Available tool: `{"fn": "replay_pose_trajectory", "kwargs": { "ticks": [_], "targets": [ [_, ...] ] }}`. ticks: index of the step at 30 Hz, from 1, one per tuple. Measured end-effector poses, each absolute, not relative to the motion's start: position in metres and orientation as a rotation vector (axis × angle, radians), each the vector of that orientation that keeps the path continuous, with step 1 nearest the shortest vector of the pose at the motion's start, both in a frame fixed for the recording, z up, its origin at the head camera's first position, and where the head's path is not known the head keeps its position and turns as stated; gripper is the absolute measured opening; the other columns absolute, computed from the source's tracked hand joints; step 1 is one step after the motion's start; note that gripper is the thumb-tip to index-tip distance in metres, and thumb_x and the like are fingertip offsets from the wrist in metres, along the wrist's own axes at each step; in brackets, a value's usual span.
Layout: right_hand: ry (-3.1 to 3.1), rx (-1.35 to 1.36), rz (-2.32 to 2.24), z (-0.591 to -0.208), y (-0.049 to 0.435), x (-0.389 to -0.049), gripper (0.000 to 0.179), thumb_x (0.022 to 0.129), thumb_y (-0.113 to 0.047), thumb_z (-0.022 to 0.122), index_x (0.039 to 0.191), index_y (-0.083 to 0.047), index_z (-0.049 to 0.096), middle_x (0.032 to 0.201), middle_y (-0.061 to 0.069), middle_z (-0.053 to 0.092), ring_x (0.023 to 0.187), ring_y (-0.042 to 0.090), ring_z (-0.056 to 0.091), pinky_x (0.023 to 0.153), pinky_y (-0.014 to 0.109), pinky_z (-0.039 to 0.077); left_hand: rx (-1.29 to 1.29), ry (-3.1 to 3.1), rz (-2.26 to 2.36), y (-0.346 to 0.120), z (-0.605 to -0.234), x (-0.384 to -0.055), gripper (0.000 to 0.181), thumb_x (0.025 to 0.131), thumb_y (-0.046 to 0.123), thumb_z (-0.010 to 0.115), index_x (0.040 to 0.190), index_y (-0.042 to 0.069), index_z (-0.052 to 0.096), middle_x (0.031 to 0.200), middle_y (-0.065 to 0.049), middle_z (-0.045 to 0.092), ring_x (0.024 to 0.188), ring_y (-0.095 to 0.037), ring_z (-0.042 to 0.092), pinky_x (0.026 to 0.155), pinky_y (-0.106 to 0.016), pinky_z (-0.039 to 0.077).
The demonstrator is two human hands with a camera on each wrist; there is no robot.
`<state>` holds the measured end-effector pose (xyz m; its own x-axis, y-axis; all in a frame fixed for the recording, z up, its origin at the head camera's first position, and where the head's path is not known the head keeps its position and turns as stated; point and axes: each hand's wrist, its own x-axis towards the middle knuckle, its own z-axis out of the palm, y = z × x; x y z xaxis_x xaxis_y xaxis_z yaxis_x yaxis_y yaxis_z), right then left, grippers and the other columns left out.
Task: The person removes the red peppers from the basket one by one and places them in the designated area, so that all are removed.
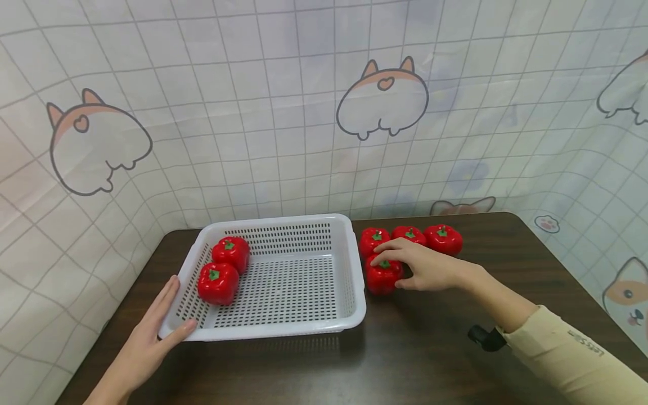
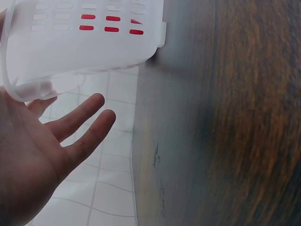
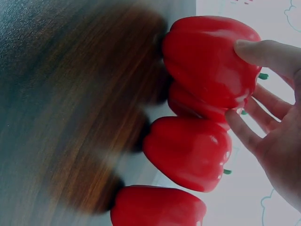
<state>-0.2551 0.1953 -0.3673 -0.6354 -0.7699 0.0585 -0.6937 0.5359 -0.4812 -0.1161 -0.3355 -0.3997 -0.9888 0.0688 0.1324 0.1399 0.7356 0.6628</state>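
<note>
A white plastic basket point(image 1: 280, 327) with slotted sides rests on the table, and two red bell peppers point(image 1: 217, 284) lie in its left part. My left hand point(image 1: 152, 326) touches the basket's front left corner, its fingers straight along the side and the thumb over the front rim. Right of the basket, my right hand point(image 1: 430, 267) holds the nearest red bell pepper point(image 1: 383, 281) from above. In the right wrist view, the thumb presses that bell pepper's side point(image 3: 211, 59), while the other fingers are partly hidden behind it.
Behind the held one, three more red bell peppers stand in a row at the back: one near the basket point(image 1: 371, 239), one in the middle point(image 1: 407, 233) and one at the right point(image 1: 443, 241). A patterned cloth point(image 1: 283, 140) hangs behind the dark wooden table point(image 1: 405, 354).
</note>
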Motion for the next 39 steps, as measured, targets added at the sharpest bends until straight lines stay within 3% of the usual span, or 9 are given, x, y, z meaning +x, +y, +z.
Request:
{"fn": "replay_pose_trajectory", "kwargs": {
  "ticks": [19, 26, 35, 37, 39],
  "targets": [
    [2.638, -1.291, -0.641, -0.336, 0.188, -0.262, 0.058, 0.083, -0.013, 0.086, 0.136, -0.018, 0.063, 0.15, 0.01, 0.049, 0.137, 0.03, 0.042, 0.096, 0.049, 0.053, -0.183, -2.814, -1.131, -0.334, -0.399, -0.115, 0.092, 0.097, 0.03, 0.07, 0.167, 0.02, 0.011, 0.171, -0.011, 0.007, 0.142, -0.055, 0.028, 0.099, -0.078, 0.032],
    [2.611, -1.411, -0.585, -0.306, 0.164, -0.273, 0.052, 0.088, -0.011, 0.082, 0.137, -0.013, 0.063, 0.147, 0.009, 0.05, 0.136, 0.03, 0.043, 0.106, 0.052, 0.045, -0.18, -2.818, -1.128, -0.334, -0.399, -0.115, 0.092, 0.097, 0.031, 0.071, 0.167, 0.02, 0.011, 0.171, -0.012, 0.007, 0.143, -0.055, 0.028, 0.099, -0.077, 0.032],
    [2.581, -1.481, -0.439, -0.276, 0.12, -0.286, 0.047, 0.093, -0.011, 0.075, 0.139, -0.012, 0.061, 0.147, 0.008, 0.052, 0.134, 0.029, 0.047, 0.108, 0.049, 0.043, -0.183, -2.826, -1.095, -0.335, -0.401, -0.115, 0.091, 0.098, 0.031, 0.07, 0.167, 0.021, 0.011, 0.171, -0.01, 0.008, 0.142, -0.051, 0.032, 0.099, -0.073, 0.035],
    [2.58, -1.492, -0.405, -0.274, 0.109, -0.288, 0.047, 0.093, -0.013, 0.076, 0.138, -0.012, 0.062, 0.145, 0.006, 0.053, 0.132, 0.027, 0.049, 0.109, 0.046, 0.043, -0.192, -2.821, -1.088, -0.336, -0.401, -0.115, 0.09, 0.098, 0.031, 0.07, 0.167, 0.022, 0.011, 0.172, -0.008, 0.008, 0.141, -0.05, 0.033, 0.109, -0.054, 0.038],
    [2.574, -1.499, -0.37, -0.273, 0.099, -0.289, 0.047, 0.094, -0.015, 0.076, 0.139, -0.013, 0.061, 0.145, 0.005, 0.054, 0.132, 0.025, 0.05, 0.109, 0.045, 0.043, -0.209, -2.809, -1.091, -0.336, -0.401, -0.114, 0.09, 0.098, 0.03, 0.07, 0.167, 0.023, 0.012, 0.172, -0.007, 0.009, 0.141, -0.05, 0.034, 0.109, -0.028, 0.035]
  ]
}}
